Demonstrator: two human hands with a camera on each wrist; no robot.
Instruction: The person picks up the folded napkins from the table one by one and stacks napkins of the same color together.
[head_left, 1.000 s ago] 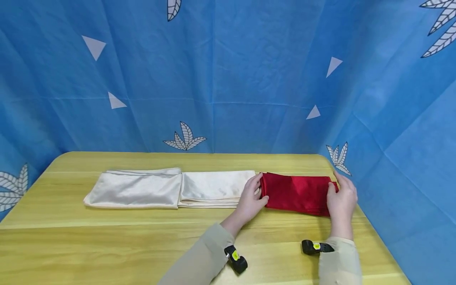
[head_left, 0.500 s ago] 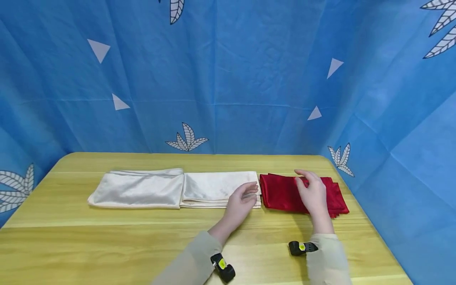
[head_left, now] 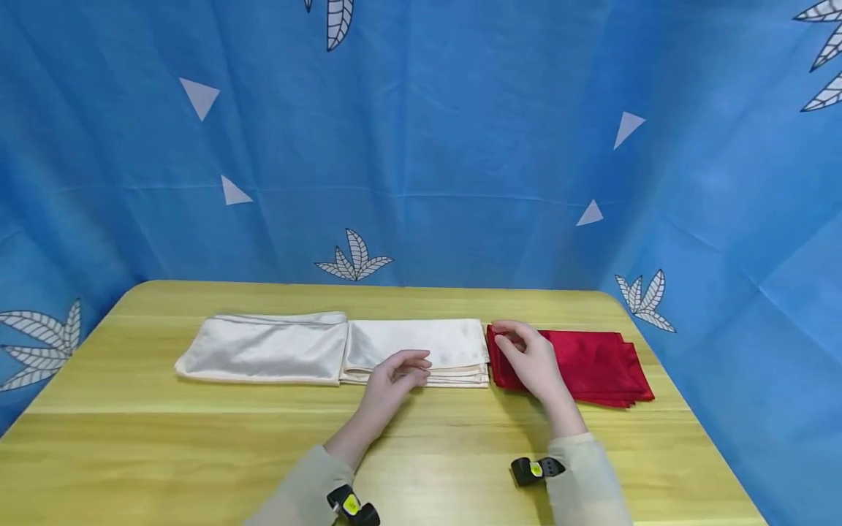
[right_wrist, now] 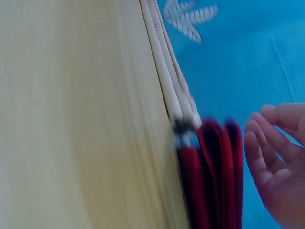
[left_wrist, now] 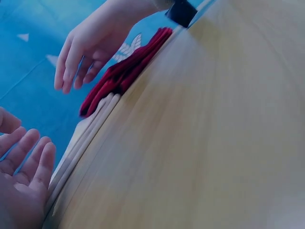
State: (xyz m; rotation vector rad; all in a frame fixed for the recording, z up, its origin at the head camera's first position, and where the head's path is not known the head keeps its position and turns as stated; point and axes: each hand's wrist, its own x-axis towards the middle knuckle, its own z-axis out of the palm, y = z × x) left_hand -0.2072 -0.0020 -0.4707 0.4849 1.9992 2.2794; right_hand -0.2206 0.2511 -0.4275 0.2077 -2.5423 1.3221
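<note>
In the head view, a folded red satin cloth point(head_left: 595, 365) lies at the right end of a row, beside a folded white satin cloth point(head_left: 421, 342). My right hand point(head_left: 531, 361) hovers over the red cloth's left part, fingers loosely bent and holding nothing. The right wrist view shows that hand point(right_wrist: 283, 162) apart from the stacked red folds point(right_wrist: 219, 181). My left hand point(head_left: 388, 387) is at the front edge of the middle white cloth, fingers relaxed around nothing. In the left wrist view its palm point(left_wrist: 26, 176) faces up with fingers spread.
Another folded white satin cloth point(head_left: 270, 351) lies at the left end of the row, meeting the middle one. All rest on a yellow wooden table point(head_left: 197, 453). A blue patterned curtain point(head_left: 460, 146) hangs behind and along the right side.
Both hands have let go of the red cloth's ends and moved left. The red cloth now lies flat, its right layers slightly fanned. The head view has shifted a little.
</note>
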